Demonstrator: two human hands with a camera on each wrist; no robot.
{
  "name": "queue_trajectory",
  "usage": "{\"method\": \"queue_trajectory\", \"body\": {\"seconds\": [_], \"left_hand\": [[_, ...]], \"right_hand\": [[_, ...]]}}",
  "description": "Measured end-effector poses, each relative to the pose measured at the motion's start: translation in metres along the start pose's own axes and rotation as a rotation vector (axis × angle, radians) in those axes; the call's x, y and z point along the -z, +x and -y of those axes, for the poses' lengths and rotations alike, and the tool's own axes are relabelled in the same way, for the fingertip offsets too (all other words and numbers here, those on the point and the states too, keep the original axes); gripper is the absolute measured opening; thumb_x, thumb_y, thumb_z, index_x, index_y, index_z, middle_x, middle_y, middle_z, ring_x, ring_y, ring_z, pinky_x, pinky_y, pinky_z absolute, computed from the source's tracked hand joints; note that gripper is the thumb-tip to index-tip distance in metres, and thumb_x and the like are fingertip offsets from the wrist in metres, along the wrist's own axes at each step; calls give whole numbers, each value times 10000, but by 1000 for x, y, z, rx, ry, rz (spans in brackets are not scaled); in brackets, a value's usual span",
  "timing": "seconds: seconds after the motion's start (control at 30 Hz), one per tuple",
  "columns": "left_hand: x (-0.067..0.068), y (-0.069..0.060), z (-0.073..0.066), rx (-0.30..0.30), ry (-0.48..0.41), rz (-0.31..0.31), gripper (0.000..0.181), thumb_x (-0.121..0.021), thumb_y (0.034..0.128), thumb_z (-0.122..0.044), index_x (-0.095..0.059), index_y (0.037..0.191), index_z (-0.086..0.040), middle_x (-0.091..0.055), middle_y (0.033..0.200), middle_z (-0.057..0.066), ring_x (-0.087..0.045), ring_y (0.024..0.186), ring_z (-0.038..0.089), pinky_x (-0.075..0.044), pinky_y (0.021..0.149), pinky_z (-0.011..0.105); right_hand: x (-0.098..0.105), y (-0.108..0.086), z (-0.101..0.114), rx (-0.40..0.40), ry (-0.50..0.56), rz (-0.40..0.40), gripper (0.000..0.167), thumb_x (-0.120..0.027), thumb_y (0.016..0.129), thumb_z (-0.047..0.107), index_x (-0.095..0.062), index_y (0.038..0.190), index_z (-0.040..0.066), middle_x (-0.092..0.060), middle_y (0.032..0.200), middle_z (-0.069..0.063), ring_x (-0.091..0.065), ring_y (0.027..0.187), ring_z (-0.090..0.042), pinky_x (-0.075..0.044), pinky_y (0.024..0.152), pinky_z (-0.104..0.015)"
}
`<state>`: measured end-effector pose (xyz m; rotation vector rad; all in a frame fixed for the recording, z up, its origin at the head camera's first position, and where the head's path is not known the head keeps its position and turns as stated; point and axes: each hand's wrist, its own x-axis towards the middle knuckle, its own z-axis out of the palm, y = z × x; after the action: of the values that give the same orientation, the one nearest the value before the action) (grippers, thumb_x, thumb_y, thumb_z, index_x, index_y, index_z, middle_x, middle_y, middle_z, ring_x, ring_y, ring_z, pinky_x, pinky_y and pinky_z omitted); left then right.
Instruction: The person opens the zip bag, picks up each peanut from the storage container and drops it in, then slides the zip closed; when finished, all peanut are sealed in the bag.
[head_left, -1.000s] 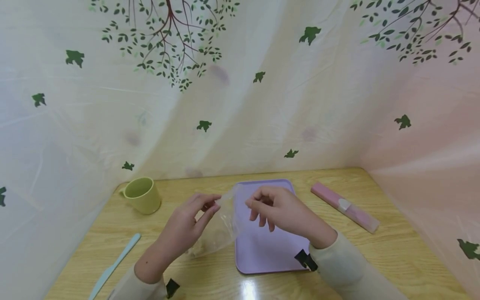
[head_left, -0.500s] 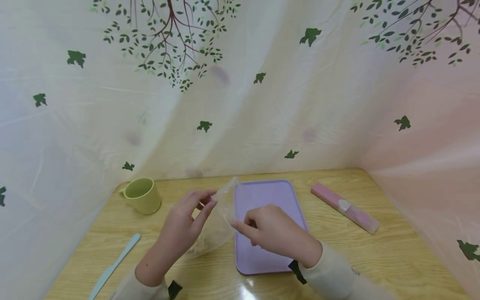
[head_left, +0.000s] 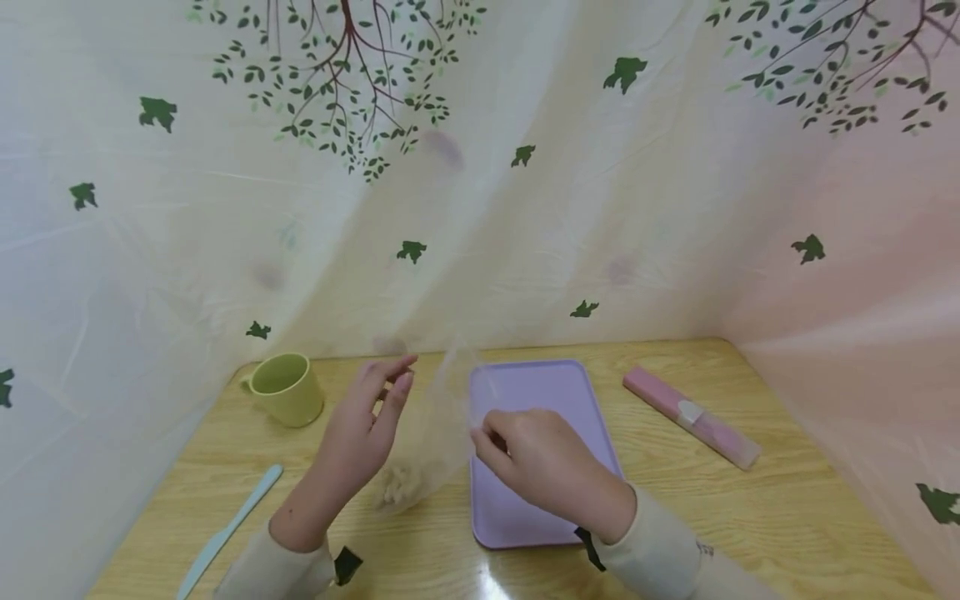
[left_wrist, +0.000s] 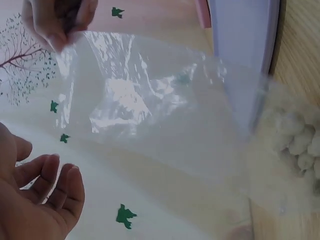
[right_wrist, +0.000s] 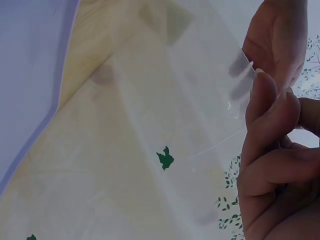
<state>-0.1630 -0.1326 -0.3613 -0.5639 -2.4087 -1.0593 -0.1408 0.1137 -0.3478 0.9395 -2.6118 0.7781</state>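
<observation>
Between my hands hangs a clear plastic bag, upright above the wooden table. Pale, rounded lumps lie in its bottom end; their kind is unclear. My right hand pinches one edge of the bag's upper part between thumb and fingers, also visible in the right wrist view. On the other side, my left hand is raised with relaxed, slightly bent fingers. In the left wrist view those fingers hold nothing and stand apart from the bag. A lilac tray lies under and behind my right hand.
A yellow-green mug stands at the back left. Nearer on the left lies a light blue plastic knife. To the right of the tray is a long pink case. A printed curtain surrounds the wooden table.
My right hand has come down and left onto the bag's edge and now pinches it. My left hand has let go of the bag, moving slightly left and up. The bag hangs more upright.
</observation>
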Motion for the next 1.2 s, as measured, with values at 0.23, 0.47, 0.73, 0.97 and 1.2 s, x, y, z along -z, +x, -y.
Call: {"method": "queue_trajectory", "body": {"seconds": [0.23, 0.47, 0.73, 0.97, 1.2], "left_hand": [[-2, 39, 31, 144, -251, 227, 548, -318, 1191, -403, -383, 1656, -120, -434, 1688, 121, -396, 1575, 358, -352, 1269, 633], [-3, 51, 55, 219, -396, 350, 526, -318, 1184, -447, -404, 1645, -209, -470, 1646, 144, -440, 1533, 383, -343, 1271, 643], [5, 38, 59, 245, -341, 303, 466, -434, 1154, -475, -574, 1500, -197, -525, 1581, 81, -498, 1499, 392, -360, 1252, 666], [21, 19, 49, 278, -316, 249, 398, -466, 1161, -389, -627, 1362, -86, -630, 1432, 105, -562, 1420, 315, -447, 1209, 561], [39, 4, 24, 187, -385, 70, 294, -491, 1159, -222, -638, 1234, 21, -690, 1165, -143, -641, 1168, -14, -499, 1031, 96]], "right_hand": [[-3, 0, 2, 145, -51, -63, 221, -670, 1050, 196, -715, 834, 183, -667, 693, 121, -451, 579, 82, -411, 554, -115], [-4, 0, 4, 194, -73, -69, 162, -672, 1041, 185, -749, 898, 186, -727, 773, 123, -541, 637, 70, -475, 596, -130], [8, -5, -4, 100, 4, -56, 131, -670, 1057, 178, -759, 962, 168, -727, 794, 94, -467, 615, 92, -427, 575, -115], [21, -8, -14, 65, 98, -67, 143, -646, 1084, 187, -747, 984, 181, -702, 798, 119, -522, 670, 76, -484, 604, -156], [33, -9, -23, 104, 168, -128, 124, -656, 1077, 151, -736, 994, 196, -723, 836, 124, -548, 708, 68, -506, 615, -180]]}}
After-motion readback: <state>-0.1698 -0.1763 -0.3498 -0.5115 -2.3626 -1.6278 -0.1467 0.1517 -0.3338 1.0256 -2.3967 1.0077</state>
